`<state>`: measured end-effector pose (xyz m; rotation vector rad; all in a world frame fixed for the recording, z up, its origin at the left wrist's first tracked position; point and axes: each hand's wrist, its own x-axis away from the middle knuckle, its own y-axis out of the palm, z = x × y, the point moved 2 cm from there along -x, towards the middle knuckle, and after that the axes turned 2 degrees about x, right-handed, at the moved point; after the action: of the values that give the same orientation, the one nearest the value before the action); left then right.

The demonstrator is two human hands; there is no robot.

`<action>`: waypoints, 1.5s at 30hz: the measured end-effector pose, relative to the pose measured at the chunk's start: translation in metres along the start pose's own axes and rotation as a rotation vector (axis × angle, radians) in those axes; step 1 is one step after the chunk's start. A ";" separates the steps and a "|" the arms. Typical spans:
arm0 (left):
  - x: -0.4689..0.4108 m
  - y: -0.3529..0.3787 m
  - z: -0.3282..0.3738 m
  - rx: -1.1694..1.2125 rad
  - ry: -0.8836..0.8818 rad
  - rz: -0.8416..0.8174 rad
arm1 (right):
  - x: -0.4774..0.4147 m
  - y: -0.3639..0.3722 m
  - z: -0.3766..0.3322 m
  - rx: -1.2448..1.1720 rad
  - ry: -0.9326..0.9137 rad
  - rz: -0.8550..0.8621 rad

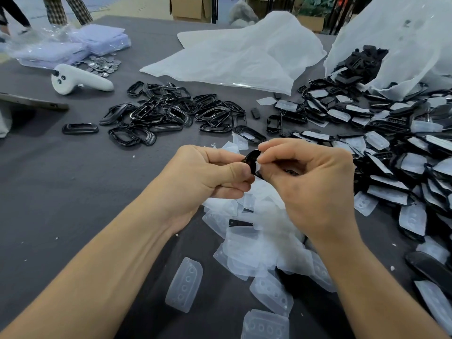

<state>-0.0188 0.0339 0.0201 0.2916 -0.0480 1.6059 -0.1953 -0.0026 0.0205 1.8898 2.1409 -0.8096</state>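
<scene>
— Peeling a translucent film (pixel 258 165) off a black shell (pixel 250 159), by the look of it. Held up over the bench (pixel 61 192), just above a heap of peeled films (pixel 256 241).

— Gripped how?

— Pinched in the left hand (pixel 208 177), with thumb and curled fingers (pixel 234 171) clamped on the shell's near end. Nipped by the right hand (pixel 315 189) too, fingertips curled onto the film's lifted corner, right against the shell.

— Likely trouble?

— Tearing, first. Holding only a sliver of film there. Risks ripping that corner away by tugging sharply or at a slant, leaving the rest stuck down.

— And the shell itself?

— Could twist out of the left pinch. Looks small and glossy, and is held by one end only. Might flip down into the film heap under a hard pull. Easy to spot there, black among white, but costs time.

— Anything else?

— Mixing piles. Working with covered shells (pixel 403 167) crowded just beside the right wrist and bare black frames (pixel 166 113) well apart across the bench. Could bury a half-peeled piece among the covered ones by dropping it to the right.

— Anything hidden?

— Most of the shell, tucked behind the right fingers. Cannot tell the extent of film yet to lift.
</scene>
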 end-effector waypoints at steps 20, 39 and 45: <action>0.000 0.001 -0.002 -0.120 0.112 0.042 | -0.001 -0.001 -0.008 0.115 -0.055 -0.050; 0.001 0.004 -0.003 -0.212 0.194 0.046 | 0.004 0.000 -0.017 0.426 -0.191 -0.048; 0.003 0.004 0.000 -0.286 0.229 0.040 | 0.004 -0.001 -0.017 0.278 0.055 0.002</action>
<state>-0.0224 0.0367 0.0215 -0.1155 -0.1066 1.6383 -0.1930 0.0091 0.0330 2.0649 2.1515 -1.1188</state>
